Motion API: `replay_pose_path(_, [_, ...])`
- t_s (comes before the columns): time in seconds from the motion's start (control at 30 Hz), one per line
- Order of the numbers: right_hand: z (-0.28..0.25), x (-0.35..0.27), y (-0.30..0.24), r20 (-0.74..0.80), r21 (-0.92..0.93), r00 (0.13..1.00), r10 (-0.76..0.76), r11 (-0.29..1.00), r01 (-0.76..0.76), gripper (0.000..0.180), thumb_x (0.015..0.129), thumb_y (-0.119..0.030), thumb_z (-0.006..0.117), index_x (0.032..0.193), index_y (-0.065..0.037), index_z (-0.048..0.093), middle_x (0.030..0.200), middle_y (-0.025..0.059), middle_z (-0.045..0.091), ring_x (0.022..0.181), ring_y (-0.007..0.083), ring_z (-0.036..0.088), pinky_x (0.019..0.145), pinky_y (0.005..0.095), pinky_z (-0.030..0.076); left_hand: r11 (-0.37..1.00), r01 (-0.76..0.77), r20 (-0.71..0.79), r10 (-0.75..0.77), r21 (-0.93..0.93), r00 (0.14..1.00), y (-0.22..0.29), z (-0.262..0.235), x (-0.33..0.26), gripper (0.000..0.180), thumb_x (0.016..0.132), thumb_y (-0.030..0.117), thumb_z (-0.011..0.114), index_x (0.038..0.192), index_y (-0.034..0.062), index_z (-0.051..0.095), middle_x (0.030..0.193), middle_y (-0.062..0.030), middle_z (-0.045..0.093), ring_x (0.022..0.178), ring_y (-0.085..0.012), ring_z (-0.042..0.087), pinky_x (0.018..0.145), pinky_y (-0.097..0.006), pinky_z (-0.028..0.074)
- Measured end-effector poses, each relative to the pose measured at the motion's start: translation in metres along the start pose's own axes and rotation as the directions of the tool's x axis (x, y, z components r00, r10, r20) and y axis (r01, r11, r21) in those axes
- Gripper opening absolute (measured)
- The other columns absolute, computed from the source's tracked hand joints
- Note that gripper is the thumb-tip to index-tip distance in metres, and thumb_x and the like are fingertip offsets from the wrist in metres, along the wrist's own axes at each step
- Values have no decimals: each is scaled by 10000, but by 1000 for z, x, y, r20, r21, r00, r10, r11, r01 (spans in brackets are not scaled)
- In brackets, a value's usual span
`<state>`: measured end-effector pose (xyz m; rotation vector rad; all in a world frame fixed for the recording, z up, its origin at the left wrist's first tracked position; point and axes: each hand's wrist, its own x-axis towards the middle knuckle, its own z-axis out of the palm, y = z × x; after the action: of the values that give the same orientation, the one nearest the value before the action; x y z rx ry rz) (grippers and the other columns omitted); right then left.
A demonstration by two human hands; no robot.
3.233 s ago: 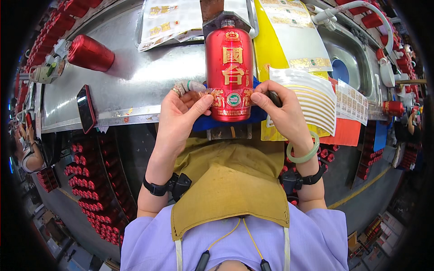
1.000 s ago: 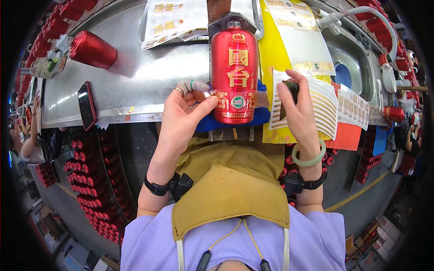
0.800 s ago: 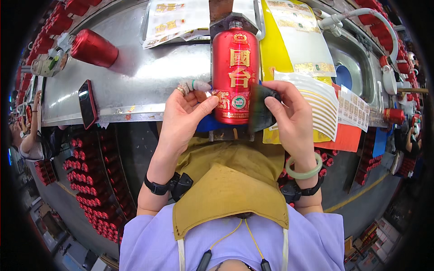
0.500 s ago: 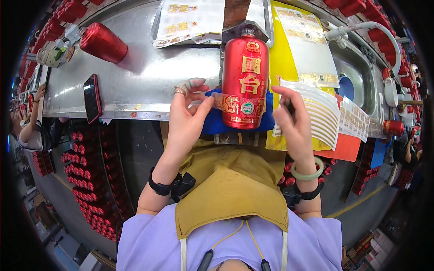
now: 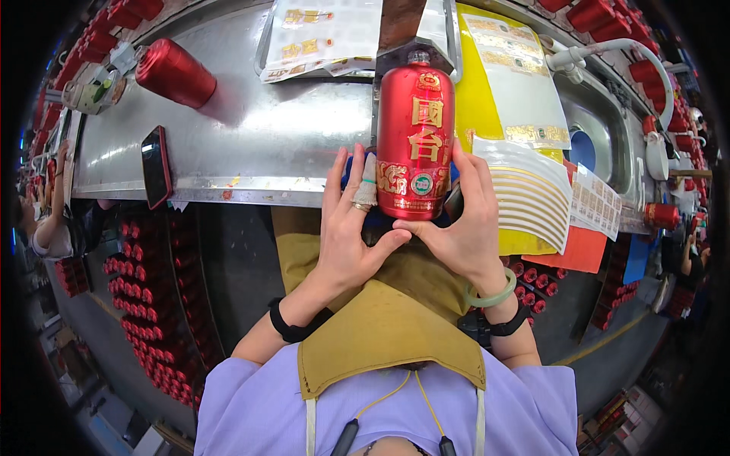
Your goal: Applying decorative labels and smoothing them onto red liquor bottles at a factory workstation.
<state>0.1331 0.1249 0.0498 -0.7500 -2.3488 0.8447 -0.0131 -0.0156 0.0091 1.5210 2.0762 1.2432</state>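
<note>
A red bottle (image 5: 417,137) with gold decoration lies with its neck pointing away, over a blue cloth mostly hidden beneath it. A gold strip label (image 5: 393,179) with a small green-and-white round mark lies flat across its lower part. My left hand (image 5: 351,216) is at the bottle's lower left side, its fingers stretched out and a covered, ringed finger against the strip's left end. My right hand (image 5: 465,220) grips the lower right side, fingers along the bottle and thumb at its base. Part of the right fingers' undersides is hidden.
Left on the metal table are a phone (image 5: 157,167) and another red bottle (image 5: 176,73). Label sheets (image 5: 312,38) lie in a tray behind. At right are a yellow sheet (image 5: 479,83), curved gold-striped strips (image 5: 525,190) and a sink (image 5: 597,114) with a white tap.
Both hands have come in against the bottle's lower sides. The strip's loose left end now lies on the bottle. The bottle has shifted slightly right and toward me.
</note>
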Motion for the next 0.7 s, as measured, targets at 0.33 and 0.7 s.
replay_pose_path(0.33, [-19, 9, -11, -15, -8, 1000, 23, 1000, -23, 906, 639, -325, 965, 1379, 11, 565, 1173, 173, 587, 1064, 328, 629, 904, 409, 530, 998, -62, -244, 57, -11, 968, 16, 4, 10, 854, 737, 194, 918, 1460, -18, 517, 1549, -232, 446, 1410, -374, 475, 1140, -449, 402])
replay_pose_path(0.7, [-17, 4, 30, 156, 538, 845, 512, 673, -507, 537, 854, -230, 845, 1294, -16, 624, 952, -36, 581, 698, 41, 414, 660, 207, 394, 984, -176, -248, 169, -6, 954, 7, 6, 14, 666, 794, 58, 849, 1407, -1, 596, 1416, -177, 601, 1281, -327, 613, 1077, -400, 486])
